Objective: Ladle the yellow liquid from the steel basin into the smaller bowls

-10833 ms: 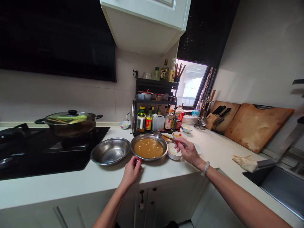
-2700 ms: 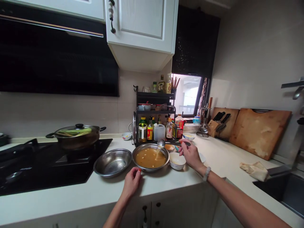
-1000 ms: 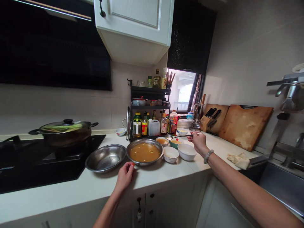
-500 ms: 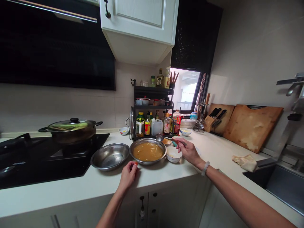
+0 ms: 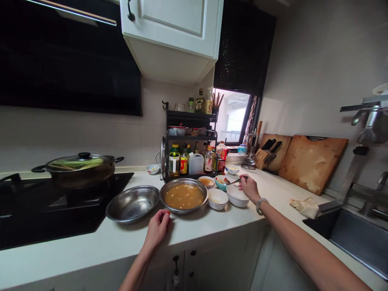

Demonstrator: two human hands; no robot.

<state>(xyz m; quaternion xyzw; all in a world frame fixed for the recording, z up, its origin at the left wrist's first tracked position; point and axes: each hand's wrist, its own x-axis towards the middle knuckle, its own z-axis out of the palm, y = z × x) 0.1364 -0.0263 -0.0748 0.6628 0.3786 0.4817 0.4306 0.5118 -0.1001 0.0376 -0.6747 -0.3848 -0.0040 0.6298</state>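
Observation:
My left hand (image 5: 157, 228) rests on the white counter with fingers curled, its tips just short of the rim of a steel basin (image 5: 183, 197) of brown broth with pale pieces. My right hand (image 5: 248, 187) is closed on the handle of a metal spoon (image 5: 230, 182), whose bowl sits over a small teal bowl (image 5: 222, 182). A white bowl (image 5: 238, 195) lies under that hand, another white bowl (image 5: 217, 198) beside the basin, and a small bowl of orange sauce (image 5: 206, 181) behind it. An empty steel basin (image 5: 132, 204) stands to the left.
A lidded wok (image 5: 79, 169) sits on the black hob (image 5: 54, 202) at left. A black rack of bottles (image 5: 189, 141) stands at the back. Wooden boards (image 5: 312, 161) and a knife block (image 5: 266, 153) lean on the right wall, a cloth (image 5: 306, 206) by the sink (image 5: 354, 238).
My right hand has swung the spoon from above the broth basin over to the teal bowel on the right. The left hand has stayed by the basin.

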